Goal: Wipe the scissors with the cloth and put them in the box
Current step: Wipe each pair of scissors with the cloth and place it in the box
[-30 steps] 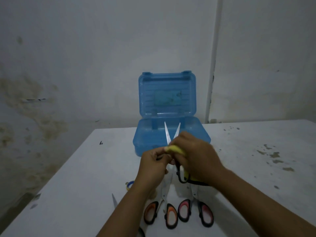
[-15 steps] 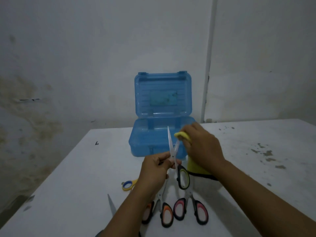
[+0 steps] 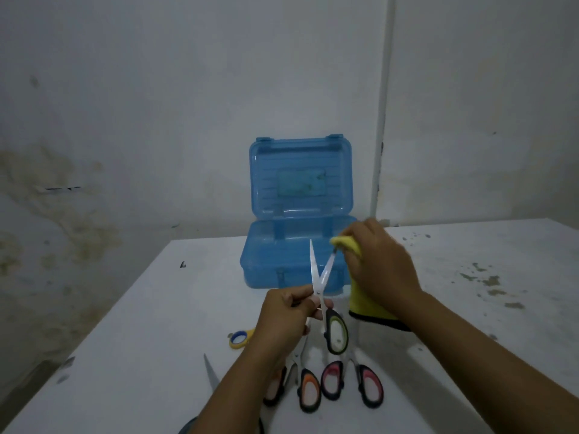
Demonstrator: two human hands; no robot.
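My left hand (image 3: 286, 314) grips a pair of scissors (image 3: 322, 277) near the pivot, blades spread open and pointing up; one black and yellow-green handle hangs below. My right hand (image 3: 380, 267) holds a yellow cloth (image 3: 365, 300) and pinches it around the tip of the right blade. The blue plastic box (image 3: 291, 267) stands open just behind the blades, its lid upright.
On the white table (image 3: 156, 339) near me lie orange-handled scissors (image 3: 308, 389), pink-handled scissors (image 3: 354, 382), a yellow and blue handle (image 3: 240, 338) and a bare blade (image 3: 211, 372). Dirt specks (image 3: 488, 281) mark the table's right side. A stained wall stands behind.
My right hand slid the cloth from the pivot up along the right blade to its tip. The left hand kept its hold; the blades stay spread.
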